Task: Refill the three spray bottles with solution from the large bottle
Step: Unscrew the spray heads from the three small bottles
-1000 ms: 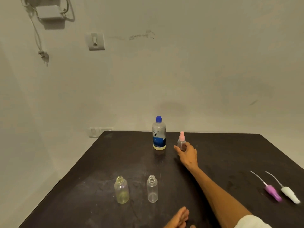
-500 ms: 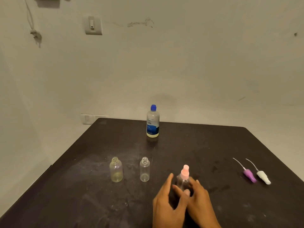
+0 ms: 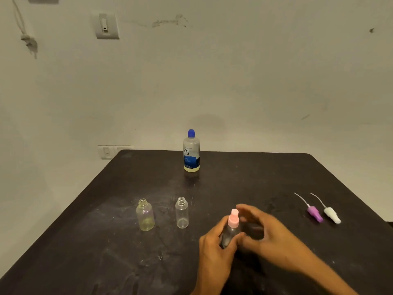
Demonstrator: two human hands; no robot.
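We are getting the pink top [image 3: 233,219] off the last little spray bottle [image 3: 228,234]. Our left hand [image 3: 214,248] is wrapped around the bottle's body and holds it standing up on the dark table [image 3: 106,252]. Our right hand [image 3: 262,233] is curled loosely by the pink top, its fingers [image 3: 244,209] just behind it — it is blurry, so we cannot tell if they pinch the top yet.

To do this well, we should keep the bottle straight, hold the body tight, and twist only the top — slowly, so the long thin tube inside comes out clean.

Out past our left fingers stand two open bottles. The clear bottle [image 3: 182,216] nearer to them looks empty. The yellowish bottle [image 3: 145,218] farther off has a little yellow liquid at the bottom. Far beyond our fingertips stands the large bottle [image 3: 191,153], blue cap on, with a bit of yellow liquid showing low down. Past our right hand lie a purple sprayer top [image 3: 314,216] and a white sprayer top [image 3: 332,217], side by side.
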